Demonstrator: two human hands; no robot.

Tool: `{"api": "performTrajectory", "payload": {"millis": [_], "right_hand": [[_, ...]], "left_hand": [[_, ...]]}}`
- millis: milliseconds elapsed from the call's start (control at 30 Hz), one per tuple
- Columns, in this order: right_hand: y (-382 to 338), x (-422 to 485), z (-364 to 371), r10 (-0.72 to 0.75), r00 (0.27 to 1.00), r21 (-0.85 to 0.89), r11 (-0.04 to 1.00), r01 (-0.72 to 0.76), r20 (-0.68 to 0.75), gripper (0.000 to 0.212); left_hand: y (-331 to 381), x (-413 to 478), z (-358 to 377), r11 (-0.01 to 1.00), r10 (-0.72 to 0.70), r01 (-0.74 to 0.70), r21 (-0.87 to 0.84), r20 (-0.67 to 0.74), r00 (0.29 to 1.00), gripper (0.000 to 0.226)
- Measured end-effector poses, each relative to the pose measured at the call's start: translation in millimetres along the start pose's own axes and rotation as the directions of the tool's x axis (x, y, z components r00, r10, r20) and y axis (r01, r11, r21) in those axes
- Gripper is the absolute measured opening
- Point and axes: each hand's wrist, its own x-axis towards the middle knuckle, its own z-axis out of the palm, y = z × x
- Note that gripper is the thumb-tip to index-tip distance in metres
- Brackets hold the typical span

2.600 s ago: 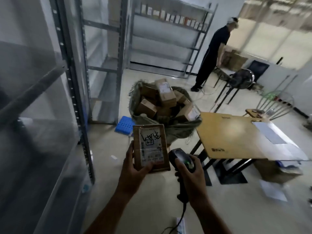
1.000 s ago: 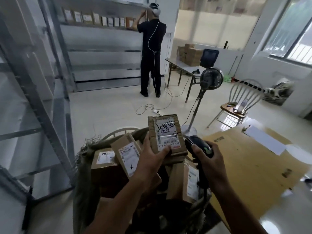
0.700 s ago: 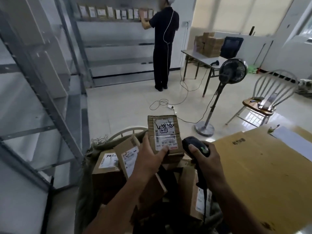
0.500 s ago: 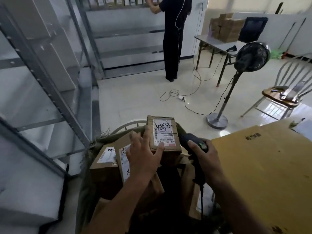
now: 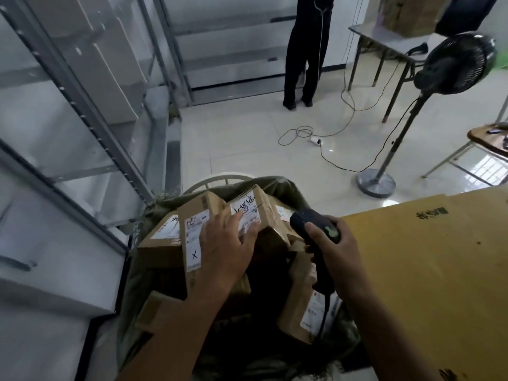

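Note:
A small cardboard parcel (image 5: pixel 257 203) with a scribbled white label lies on top of several parcels in a green sack (image 5: pixel 134 284). My left hand (image 5: pixel 228 243) rests flat on it with straight fingers that also cover the neighbouring parcel marked X (image 5: pixel 193 243). To the right of the parcel, my right hand (image 5: pixel 339 253) grips a black barcode scanner (image 5: pixel 306 220), whose cord hangs down into the sack.
A table covered with brown cardboard (image 5: pixel 428 270) is at the right. Metal shelving (image 5: pixel 82 105) stands at the left. On the floor beyond are a standing fan (image 5: pixel 453 64), a loose cable (image 5: pixel 302 132), a chair (image 5: pixel 489 138) and a person's legs (image 5: pixel 302 64).
My left hand has lowered the labelled parcel onto the pile in the sack and released its grip, now lying flat on it. The view tilted down. The scanner stays in my right hand.

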Motion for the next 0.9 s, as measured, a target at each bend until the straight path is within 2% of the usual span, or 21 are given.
{"api": "performTrajectory", "payload": {"millis": [133,233,367,467,567,700,900], "right_hand": [[-0.9,-16.4,7.4,-0.053,0.997,-0.075,0.996,0.057,0.054,0.043],[-2.8,-35.7,20.5,-0.095,0.989,-0.127,0.986,0.110,0.117,0.044],[-6.7,-69.6,45.4,-0.120,0.969,-0.185,0.969,0.161,0.216,0.050],[-7.2,-103.5,74.4,-0.130,0.942,-0.180,0.965,0.192,0.309,0.046],[0.8,-144.6,107.4,-0.144,0.898,-0.172,0.957,0.234,0.416,0.044],[19.6,-214.6,151.8,-0.125,0.818,-0.175,0.948,0.265,0.561,0.046],[49.0,-334.0,215.0,-0.133,0.648,-0.145,0.923,0.356,0.750,0.054]], "left_hand": [[-13.0,-21.7,-6.7,0.999,0.017,-0.019,0.038,0.032,0.999,0.060],[-24.6,-45.4,-18.9,0.998,0.032,-0.035,0.055,0.044,0.998,0.072],[-48.6,-87.2,-47.5,0.999,-0.015,0.016,0.039,-0.017,1.000,0.084],[-74.9,-129.5,-75.1,0.995,-0.090,0.092,0.044,-0.055,0.994,0.071],[-108.6,-183.5,-101.9,0.983,-0.173,0.179,0.030,-0.137,0.975,0.069],[-155.1,-279.3,-130.2,0.953,-0.291,0.303,0.024,-0.213,0.933,0.081],[-206.5,-421.6,-159.6,0.860,-0.495,0.509,-0.043,-0.321,0.808,0.081]]}}
